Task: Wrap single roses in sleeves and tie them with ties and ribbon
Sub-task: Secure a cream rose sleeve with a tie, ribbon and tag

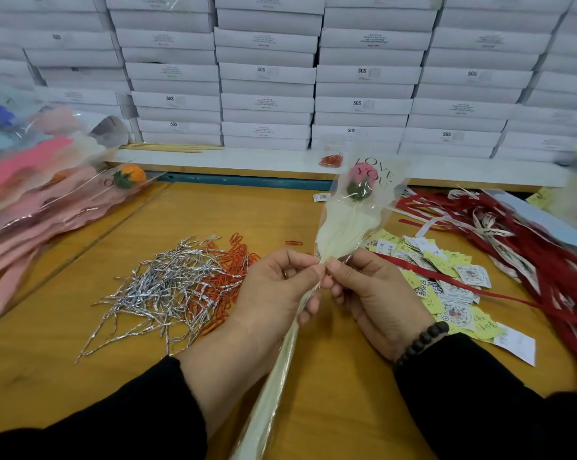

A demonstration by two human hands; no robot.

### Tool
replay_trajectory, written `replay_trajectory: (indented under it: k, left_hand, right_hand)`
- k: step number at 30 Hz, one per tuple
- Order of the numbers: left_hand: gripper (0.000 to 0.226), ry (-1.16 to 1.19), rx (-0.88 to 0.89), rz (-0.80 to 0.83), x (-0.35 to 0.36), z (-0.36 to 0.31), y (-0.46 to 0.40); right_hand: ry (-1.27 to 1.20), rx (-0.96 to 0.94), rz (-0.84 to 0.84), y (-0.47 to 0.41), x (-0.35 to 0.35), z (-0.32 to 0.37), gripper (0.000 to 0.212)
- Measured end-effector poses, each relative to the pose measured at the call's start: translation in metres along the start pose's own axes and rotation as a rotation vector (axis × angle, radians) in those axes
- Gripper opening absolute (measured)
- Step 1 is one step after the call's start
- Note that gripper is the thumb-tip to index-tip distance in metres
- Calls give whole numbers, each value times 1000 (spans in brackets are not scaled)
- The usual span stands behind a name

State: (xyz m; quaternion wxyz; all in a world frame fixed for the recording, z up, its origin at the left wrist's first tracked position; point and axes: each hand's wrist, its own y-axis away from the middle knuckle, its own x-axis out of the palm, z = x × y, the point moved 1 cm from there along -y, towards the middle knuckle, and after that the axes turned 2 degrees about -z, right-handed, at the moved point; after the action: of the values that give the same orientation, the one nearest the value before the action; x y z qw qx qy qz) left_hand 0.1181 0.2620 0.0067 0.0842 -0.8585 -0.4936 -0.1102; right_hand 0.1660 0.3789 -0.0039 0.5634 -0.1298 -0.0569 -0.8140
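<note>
Both hands meet at the sleeve's gathered neck: left hand (273, 287) and right hand (373, 290) each in a fingertip grip on the cream sleeve (343, 227). Its tail runs down below the grip; the pink rose (360, 180) stands above. Silver ties (160, 287) lie left on the bench (81, 376), red ribbon (546, 254) right.

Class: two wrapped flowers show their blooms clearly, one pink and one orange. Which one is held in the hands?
The pink rose in the clear LOVE YOU sleeve; both hands pinch its gathered neck. The orange flower lies on the left pile.
</note>
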Motion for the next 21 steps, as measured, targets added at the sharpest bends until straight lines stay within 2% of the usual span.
replay_trajectory:
  k: [6,11,13,16,19,21]
  left_hand:
    - [5,-8,-16,-18,-1,2,-1]
    - [5,-6,-12,-30,-1,2,0]
    - [6,-3,-4,-48,-2,1,-1]
    - [7,25,2,-94,-5,-3,-3]
    - [7,75,-7,-121,-9,-8,-7]
    - [7,108,-10,-131,-11,-11,-10]
  right_hand:
    - [119,-39,-67,-1,-2,-2,11]
    - [146,-53,-96,-1,2,-1,17]
    - [135,-40,-109,-1,5,-1,29]
    - [88,-15,-195,-3,3,-2,35]
    - [311,-79,-226,-5,3,-2,17]
    - [533,-164,-153,-6,9,-3,18]
